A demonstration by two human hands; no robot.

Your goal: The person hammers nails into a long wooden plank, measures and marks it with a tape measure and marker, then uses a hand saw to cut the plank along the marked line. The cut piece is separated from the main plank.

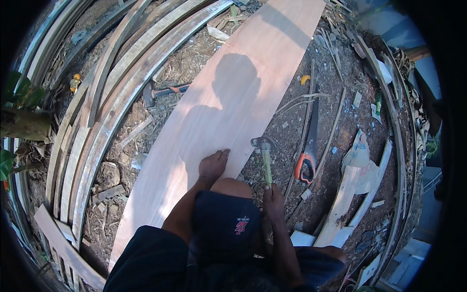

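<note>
A long plywood board [194, 141] stretches from the lower left toward the far right, and my shadow falls across it. My left hand [214, 164] rests on the board with its fingers drawn together at the tips; whatever they pinch, if anything, is too small to make out. My right hand [273, 198] grips the lower part of a claw hammer [267, 163] by its greenish handle. The hammer's metal head points away from me, beside the board's right edge. My bent knee lies between the two hands.
A handsaw [308, 151] with an orange and black handle lies right of the hammer. Another hammer [165, 91] lies left of the board. Long wooden planks [109, 131] are stacked at the left. Wood offcuts [340, 204] and a torn sack [359, 163] lie at the right.
</note>
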